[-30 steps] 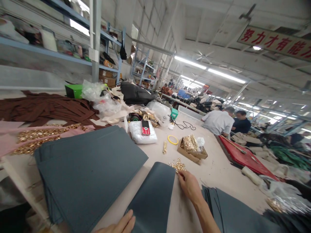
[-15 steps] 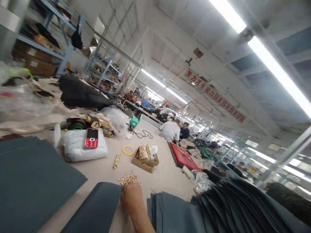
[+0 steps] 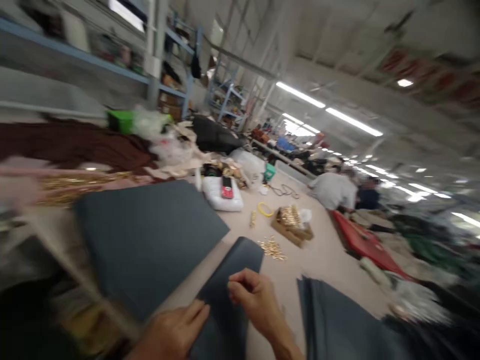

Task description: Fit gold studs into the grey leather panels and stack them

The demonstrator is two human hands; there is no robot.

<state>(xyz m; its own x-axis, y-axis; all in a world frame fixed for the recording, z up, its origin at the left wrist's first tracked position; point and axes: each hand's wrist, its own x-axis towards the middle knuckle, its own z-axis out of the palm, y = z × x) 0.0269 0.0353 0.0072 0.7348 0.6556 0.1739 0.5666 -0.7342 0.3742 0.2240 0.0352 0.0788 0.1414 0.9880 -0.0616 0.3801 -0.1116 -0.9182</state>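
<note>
The picture is smeared by head motion. My right hand [image 3: 257, 300] hovers over a narrow dark grey sheet [image 3: 228, 290] lying on the table, its fingers curled into a pinch; what they hold is too small to see. My left hand [image 3: 170, 332] lies flat on the near left edge of that sheet, fingers stretched out. A small heap of gold metal fittings [image 3: 273, 248] sits just beyond the sheet's far end. A wide stack of dark grey sheets [image 3: 146, 240] lies to the left, and another stack [image 3: 337, 320] to the right.
Farther along the table [image 3: 322, 260] are a cardboard box of gold fittings [image 3: 291, 224], a yellow ring [image 3: 265, 209], a red phone [image 3: 226, 187] on a white packet, plastic bags and brown fabric [image 3: 75, 145]. Two people [image 3: 333, 189] work at the far right beside a red board [image 3: 363, 240]. Shelves line the left wall.
My right hand has come back from the heap of gold fittings to the near part of the narrow sheet. My left hand has returned into view. The camera swung back down and left.
</note>
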